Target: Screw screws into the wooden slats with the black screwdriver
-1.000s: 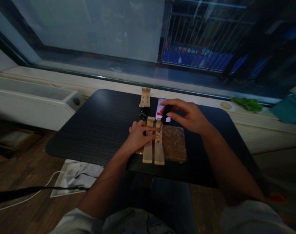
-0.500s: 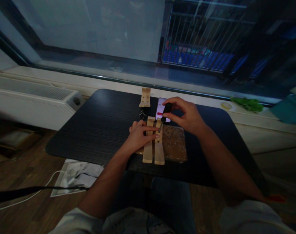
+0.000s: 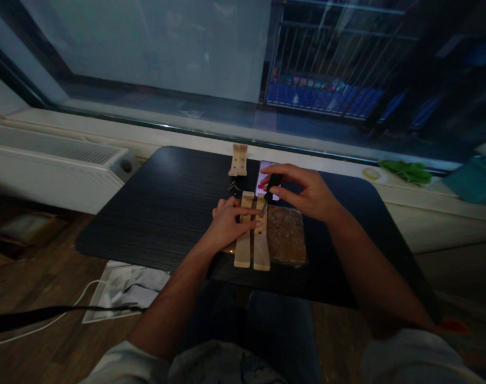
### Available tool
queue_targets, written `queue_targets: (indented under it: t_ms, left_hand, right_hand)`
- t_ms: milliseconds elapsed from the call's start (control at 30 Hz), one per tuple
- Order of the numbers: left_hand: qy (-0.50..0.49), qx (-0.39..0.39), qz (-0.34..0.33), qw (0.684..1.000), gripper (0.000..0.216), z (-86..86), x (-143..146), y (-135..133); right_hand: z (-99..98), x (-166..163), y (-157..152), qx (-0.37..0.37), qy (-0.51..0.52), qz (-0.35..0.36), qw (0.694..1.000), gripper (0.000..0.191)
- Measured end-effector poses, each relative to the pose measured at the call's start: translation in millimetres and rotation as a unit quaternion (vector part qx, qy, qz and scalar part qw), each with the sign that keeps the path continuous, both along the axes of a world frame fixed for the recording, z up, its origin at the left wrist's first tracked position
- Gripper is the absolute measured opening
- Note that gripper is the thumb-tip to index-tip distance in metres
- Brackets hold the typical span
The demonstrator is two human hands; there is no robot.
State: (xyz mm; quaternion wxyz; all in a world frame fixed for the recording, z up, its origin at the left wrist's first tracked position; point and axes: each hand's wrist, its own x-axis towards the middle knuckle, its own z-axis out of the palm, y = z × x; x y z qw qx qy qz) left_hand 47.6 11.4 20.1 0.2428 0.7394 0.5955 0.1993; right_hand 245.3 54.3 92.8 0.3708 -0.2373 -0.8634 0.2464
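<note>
Two pale, curved wooden pieces lie side by side across a brown block wrapped in clear film. My left hand lies across both pieces and grips them, its index finger and thumb reaching onto the right one. From above, my right hand holds a screwdriver with a black handle, thumb and fingers closed round it. The shaft slants down to the right wooden piece, between the left thumb and index finger. Whether a screw sits under the tip is too small to tell.
Several small screws lie on the dark table beyond my left hand. Further back stands another pair of wooden pieces. A lit phone lies partly behind my right hand. A radiator is at left.
My right hand's fingers have shifted and turned slightly on the screwdriver handle. My left hand and the wooden pieces stay in place.
</note>
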Motion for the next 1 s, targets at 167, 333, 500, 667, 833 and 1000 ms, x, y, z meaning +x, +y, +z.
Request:
queue_targets:
  t_ms: [167, 333, 500, 667, 833, 1000]
  left_hand:
    - [0.002, -0.007, 0.002, 1.000, 0.030, 3.1, 0.1, -0.4]
    - [0.000, -0.010, 0.002, 1.000, 0.030, 3.9, 0.2, -0.9]
    - [-0.006, -0.006, -0.002, 1.000, 0.031, 1.6, 0.2, 0.0]
    - [-0.006, -0.008, 0.001, 1.000, 0.031, 2.4, 0.3, -0.7]
    - [-0.005, -0.013, -0.004, 1.000, 0.031, 2.8, -0.1, -0.6]
    - [-0.002, -0.007, -0.001, 1.000, 0.031, 1.7, 0.1, 0.0]
  right_hand:
    - [6.6, 5.7, -2.3, -0.041, -0.009, 0.041, 0.998, 0.036]
    - [5.6, 6.1, -0.4, -0.040, 0.014, 0.024, 0.999, 0.034]
    - [4.4, 4.7, 0.7, -0.022, 0.007, -0.019, 1.000, 0.025]
    - [2.2, 3.6, 1.9, -0.002, 0.002, -0.057, 0.998, 0.027]
    - [-2.1, 2.8, 4.3, 0.002, 0.018, -0.072, 0.997, 0.030]
    - [-4.5, 0.7, 3.2, 0.011, 0.022, -0.103, 0.994, 0.031]
